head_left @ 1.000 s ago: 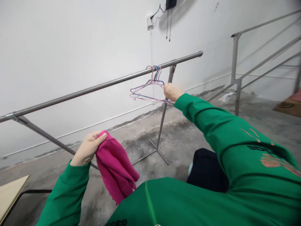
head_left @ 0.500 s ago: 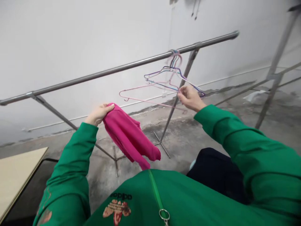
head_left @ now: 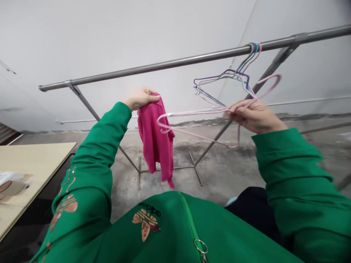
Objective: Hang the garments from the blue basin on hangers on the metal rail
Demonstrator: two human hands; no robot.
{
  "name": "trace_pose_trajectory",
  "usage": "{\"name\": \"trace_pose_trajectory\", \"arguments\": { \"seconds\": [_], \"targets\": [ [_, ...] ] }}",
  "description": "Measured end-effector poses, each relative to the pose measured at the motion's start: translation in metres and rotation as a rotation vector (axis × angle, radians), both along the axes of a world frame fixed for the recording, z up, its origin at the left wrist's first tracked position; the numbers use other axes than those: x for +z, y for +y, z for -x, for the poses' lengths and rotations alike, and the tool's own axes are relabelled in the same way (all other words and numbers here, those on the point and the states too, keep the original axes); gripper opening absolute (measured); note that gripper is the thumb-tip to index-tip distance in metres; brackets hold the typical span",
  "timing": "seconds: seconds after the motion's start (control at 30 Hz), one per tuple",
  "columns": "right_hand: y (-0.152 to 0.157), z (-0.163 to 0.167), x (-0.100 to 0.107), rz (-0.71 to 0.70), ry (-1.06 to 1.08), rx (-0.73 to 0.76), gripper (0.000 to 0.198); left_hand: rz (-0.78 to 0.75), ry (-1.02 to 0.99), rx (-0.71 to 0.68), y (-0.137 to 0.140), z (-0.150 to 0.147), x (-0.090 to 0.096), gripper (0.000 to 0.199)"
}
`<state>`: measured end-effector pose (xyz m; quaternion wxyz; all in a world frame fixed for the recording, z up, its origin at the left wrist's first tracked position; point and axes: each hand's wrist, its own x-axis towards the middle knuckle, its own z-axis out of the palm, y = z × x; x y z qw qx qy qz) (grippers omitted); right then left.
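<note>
My left hand pinches the top of a bright pink long garment, which dangles folded below it; whether it is a top or trousers I cannot tell. A pink clothes hanger is gripped near its neck by my right hand, its hook off the rail and pointing up to the right. One end of that hanger reaches leftward in front of the garment. Just behind my right hand, several thin hangers in purple, blue, white and pink hang bunched on the metal rail.
The rack's slanting legs run down to feet on the grey concrete floor. A pale wooden table stands at the left, with a roll-like item on it. Behind the rack is a white wall.
My right hand has taken the pink hanger off the rail and drawn it closer, away from the bunch. My left hand has raised the pink garment. The view has turned left.
</note>
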<state>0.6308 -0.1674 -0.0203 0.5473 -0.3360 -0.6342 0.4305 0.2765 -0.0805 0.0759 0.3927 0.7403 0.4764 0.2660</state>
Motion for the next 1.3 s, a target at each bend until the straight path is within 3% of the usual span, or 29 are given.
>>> {"name": "trace_pose_trajectory", "arguments": {
  "seconds": [0.17, 0.23, 0.33, 0.47, 0.57, 0.67, 0.77, 0.87, 1.13, 1.3],
  "targets": [
    [0.025, 0.101, -0.011, -0.09, -0.263, 0.275, 0.037, -0.064, 0.113, -0.124, -0.005, -0.023, 0.001, 0.016],
    [0.04, 0.134, -0.02, -0.134, -0.344, 0.315, 0.045, -0.117, 0.182, -0.164, -0.006, -0.025, 0.004, 0.017],
    [0.056, 0.155, -0.03, -0.162, -0.41, 0.293, 0.051, -0.242, 0.349, -0.189, -0.004, -0.012, 0.006, 0.015],
    [0.057, 0.148, -0.015, -0.117, -0.433, 0.269, 0.047, -0.447, 0.615, -0.193, 0.007, 0.026, -0.014, 0.009],
    [0.05, 0.144, 0.012, -0.052, -0.422, 0.23, 0.044, -0.529, 0.792, -0.14, 0.014, 0.048, -0.049, 0.026],
    [0.043, 0.145, 0.035, -0.004, -0.482, 0.212, 0.042, -0.512, 0.858, -0.053, 0.017, 0.057, -0.083, 0.046],
    [0.043, 0.143, 0.043, 0.016, -0.566, 0.177, 0.041, -0.392, 0.815, -0.038, 0.018, 0.061, -0.1, 0.053],
    [0.043, 0.134, 0.041, 0.002, -0.61, 0.074, 0.037, -0.285, 0.804, -0.08, 0.016, 0.066, -0.103, 0.049],
    [0.036, 0.111, 0.048, 0.019, -0.775, -0.25, 0.023, -0.269, 0.665, -0.033, 0.012, 0.066, -0.09, 0.058],
    [0.035, 0.101, 0.048, 0.011, -0.808, -0.327, 0.024, -0.394, 0.682, 0.001, 0.014, 0.063, -0.07, 0.05]
  ]
}}
